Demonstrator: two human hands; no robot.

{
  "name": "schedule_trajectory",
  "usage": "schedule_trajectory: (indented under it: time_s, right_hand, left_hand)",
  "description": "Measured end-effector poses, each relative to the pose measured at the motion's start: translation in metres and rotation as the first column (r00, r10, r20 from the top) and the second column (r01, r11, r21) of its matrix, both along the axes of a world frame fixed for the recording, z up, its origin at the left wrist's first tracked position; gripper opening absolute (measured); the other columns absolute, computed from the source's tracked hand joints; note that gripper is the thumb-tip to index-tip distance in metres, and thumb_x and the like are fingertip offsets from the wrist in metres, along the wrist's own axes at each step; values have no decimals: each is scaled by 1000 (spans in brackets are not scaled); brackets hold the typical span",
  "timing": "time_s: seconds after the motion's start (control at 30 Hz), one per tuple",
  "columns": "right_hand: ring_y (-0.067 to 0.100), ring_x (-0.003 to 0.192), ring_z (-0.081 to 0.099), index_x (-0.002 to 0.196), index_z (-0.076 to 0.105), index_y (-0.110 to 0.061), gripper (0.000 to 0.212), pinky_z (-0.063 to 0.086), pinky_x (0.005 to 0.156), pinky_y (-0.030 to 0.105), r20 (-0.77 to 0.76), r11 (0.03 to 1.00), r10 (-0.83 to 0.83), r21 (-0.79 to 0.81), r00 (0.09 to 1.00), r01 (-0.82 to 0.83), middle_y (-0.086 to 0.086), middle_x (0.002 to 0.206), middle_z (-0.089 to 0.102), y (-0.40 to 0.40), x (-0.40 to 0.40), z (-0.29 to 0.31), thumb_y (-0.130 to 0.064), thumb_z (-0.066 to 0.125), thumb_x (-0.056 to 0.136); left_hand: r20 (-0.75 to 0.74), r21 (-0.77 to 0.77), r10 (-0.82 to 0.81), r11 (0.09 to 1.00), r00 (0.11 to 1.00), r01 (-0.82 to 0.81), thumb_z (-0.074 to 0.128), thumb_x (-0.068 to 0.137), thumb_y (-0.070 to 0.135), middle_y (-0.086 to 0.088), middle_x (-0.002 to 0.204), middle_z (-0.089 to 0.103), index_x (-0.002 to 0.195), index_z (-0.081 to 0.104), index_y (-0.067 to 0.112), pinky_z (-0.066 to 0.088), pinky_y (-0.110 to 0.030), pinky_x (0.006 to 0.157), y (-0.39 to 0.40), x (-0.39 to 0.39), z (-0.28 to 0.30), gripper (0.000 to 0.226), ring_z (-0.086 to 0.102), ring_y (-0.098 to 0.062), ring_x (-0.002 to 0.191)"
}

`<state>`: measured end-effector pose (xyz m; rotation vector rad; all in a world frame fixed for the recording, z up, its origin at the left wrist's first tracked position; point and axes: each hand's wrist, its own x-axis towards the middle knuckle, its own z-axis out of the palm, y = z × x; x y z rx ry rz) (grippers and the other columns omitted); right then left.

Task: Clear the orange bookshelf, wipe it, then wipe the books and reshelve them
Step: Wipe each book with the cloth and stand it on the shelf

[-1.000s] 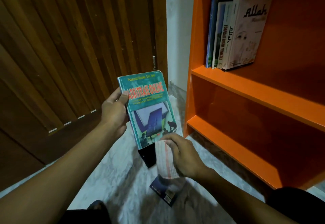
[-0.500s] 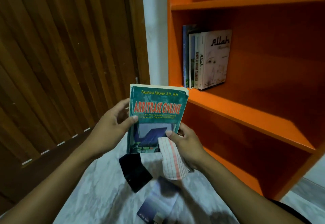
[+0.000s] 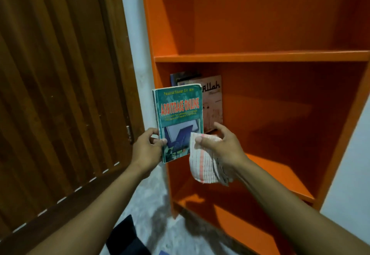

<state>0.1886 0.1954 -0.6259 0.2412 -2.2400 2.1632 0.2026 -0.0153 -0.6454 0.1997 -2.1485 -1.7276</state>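
Note:
My left hand holds a green book titled "Arbitrase Online" upright by its lower left edge, right in front of the orange bookshelf. My right hand grips a white cloth with a red stripe, its thumb pressing the cloth on the book's lower right corner. Behind the green book, a few books stand on the middle shelf at its left end, the front one a cream book reading "Allah".
A brown slatted wooden door fills the left side. A white wall strip separates door and shelf. On the marble floor lies a dark book. The upper shelf compartment holds nothing.
Both hands lifted the green book from low over the floor up to the middle shelf, in front of the standing books. The view tilted upward; the cloth stayed in the right hand.

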Motion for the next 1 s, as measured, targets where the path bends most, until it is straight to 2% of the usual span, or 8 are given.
schedule_trajectory:
  time_s: [0.07, 0.1, 0.2, 0.37, 0.53, 0.67, 0.87, 1.0]
  right_hand:
    - [28, 103, 65, 140, 49, -13, 78, 56, 63, 24, 74, 997, 76, 20, 994, -78, 5, 129, 58, 17, -2, 6, -15, 85, 71]
    - [23, 85, 68, 127, 58, -9, 59, 55, 57, 23, 96, 992, 115, 47, 989, -120, 9, 112, 67, 26, -1, 9, -9, 83, 74]
    - [15, 55, 60, 98, 70, 6, 18, 47, 48, 23, 83, 970, 153, 177, 985, -166, 8, 71, 65, 45, -3, 8, -6, 75, 84]
    - [28, 69, 54, 85, 56, -9, 18, 42, 61, 37, -55, 966, 102, 245, 993, -86, 23, 82, 59, 61, -15, 3, -19, 68, 92]
    - [30, 72, 56, 92, 54, -1, 27, 41, 60, 40, -91, 968, 105, 238, 990, -81, 40, 96, 57, 72, -27, -5, -24, 67, 93]
    - [29, 71, 55, 95, 55, 3, 31, 41, 61, 40, -122, 973, 84, 222, 989, -56, 39, 94, 57, 81, -35, -10, -25, 69, 92]
    - [46, 72, 60, 91, 58, -2, 27, 43, 61, 40, -169, 965, 48, 262, 985, -2, 35, 90, 61, 94, -44, -18, -26, 69, 91]
    - [46, 79, 63, 92, 58, -1, 26, 45, 63, 41, -173, 963, 33, 270, 984, 15, 30, 88, 63, 101, -45, -23, -26, 68, 91]
  left_hand:
    - [-4, -6, 23, 1000, 1000, -23, 58, 99, 12, -18, 90, 70, 98, 63, 22, 62, -54, 66, 17, -22, -1, 10, 70, -34, 85]
    - [-10, -1, 37, 999, 999, -37, 58, 99, 11, -17, 82, 68, 99, 62, 19, 61, -48, 62, 26, -32, 0, 8, 66, -34, 76]
    - [-18, 13, 77, 997, 997, -77, 60, 98, 9, -4, 73, 62, 101, 58, 15, 48, -32, 57, 52, -60, 2, 7, 57, -20, 65]
    - [-20, -37, 144, 989, 989, -145, 60, 97, 5, -11, 88, 61, 93, 53, 18, 43, -36, 53, 85, -103, -5, 15, 53, -25, 70]
    - [-9, -147, 203, 968, 979, -202, 56, 100, 2, -17, 86, 56, 94, 48, 12, 46, -49, 67, 107, -135, -17, 14, 46, -28, 67]
    - [6, -196, 303, 935, 953, -296, 57, 95, 1, -23, 107, 61, 94, 50, 9, 30, -36, 63, 122, -157, -23, 10, 46, -32, 80]
    - [76, -147, 403, 909, 912, -389, 50, 95, 0, -21, 137, 44, 124, 48, -3, 40, -44, 96, 146, -186, -22, 30, 49, -44, 119]
    - [83, -141, 423, 901, 902, -410, 57, 96, 6, -21, 143, 42, 134, 41, -2, 39, -46, 100, 146, -193, -24, 42, 45, -44, 128]
